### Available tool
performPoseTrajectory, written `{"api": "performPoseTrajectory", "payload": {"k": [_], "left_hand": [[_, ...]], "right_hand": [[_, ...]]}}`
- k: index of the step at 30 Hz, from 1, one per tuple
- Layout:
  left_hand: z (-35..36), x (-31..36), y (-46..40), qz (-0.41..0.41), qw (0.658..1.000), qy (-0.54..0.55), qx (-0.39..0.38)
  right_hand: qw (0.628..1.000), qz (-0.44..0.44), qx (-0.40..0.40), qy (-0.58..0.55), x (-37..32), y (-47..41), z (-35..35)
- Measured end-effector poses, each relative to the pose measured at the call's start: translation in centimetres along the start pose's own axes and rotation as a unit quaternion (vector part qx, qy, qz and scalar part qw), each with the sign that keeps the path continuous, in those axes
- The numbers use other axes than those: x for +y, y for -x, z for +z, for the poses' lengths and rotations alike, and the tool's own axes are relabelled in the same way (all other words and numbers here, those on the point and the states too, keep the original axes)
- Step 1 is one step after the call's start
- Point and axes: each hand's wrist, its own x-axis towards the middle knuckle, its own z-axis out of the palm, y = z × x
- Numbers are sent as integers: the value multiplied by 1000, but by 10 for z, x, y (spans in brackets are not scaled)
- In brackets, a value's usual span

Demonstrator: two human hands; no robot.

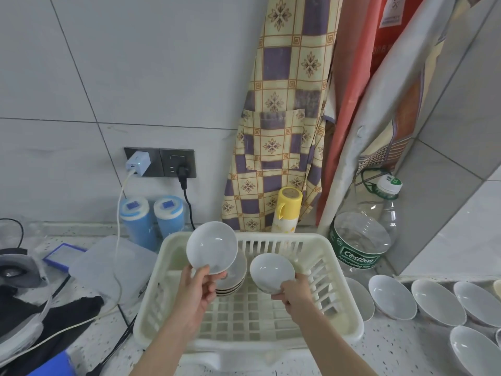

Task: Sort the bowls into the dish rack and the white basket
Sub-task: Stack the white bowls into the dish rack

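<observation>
Glossy white glazed bowls (212, 247); a matt cream plastic basket (339, 291) at 6 o'clock; speckled smooth stone desk (401, 346); patterned cloth apron (282, 118) at 12; clear plastic bottle (366, 234).

Premises: domestic kitchen — grey tiled wall (113, 63), speckled stone bench (401, 346), patterned apron (282, 126) hung in the corner, white bowls (393, 297) in a row, slatted plastic basket (336, 270), Cestbon water bottle (363, 240) — all household items.

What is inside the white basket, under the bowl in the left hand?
A stack of bowls sits in the white basket, partly hidden by the left hand and its bowl. Their number is unclear.
</observation>
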Motion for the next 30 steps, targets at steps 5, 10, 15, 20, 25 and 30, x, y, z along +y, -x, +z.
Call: {"api": "performPoseTrajectory", "payload": {"k": [5,10,15,20,25,30], "left_hand": [[4,1,2,-4,1000,-7,-5],[5,1,4,-13,1000,-21,-11],[3,1,7,-17,999,-24,-21],[1,0,10,-10,999,-28,-29],[0,-1,10,-11,999,-29,-31],[-1,-1,10,-15,999,-34,-34]], "right_hand": [[999,36,-18,-25,5,-9,1],[998,53,-29,-33,3,-13,-1],[997,55,-42,-21,3,-8,-3],[996,55,-65,-32,7,-5,-2],[995,34,-85,-41,8,-7,-1],[993,24,-99,-58,9,-7,0]]}}
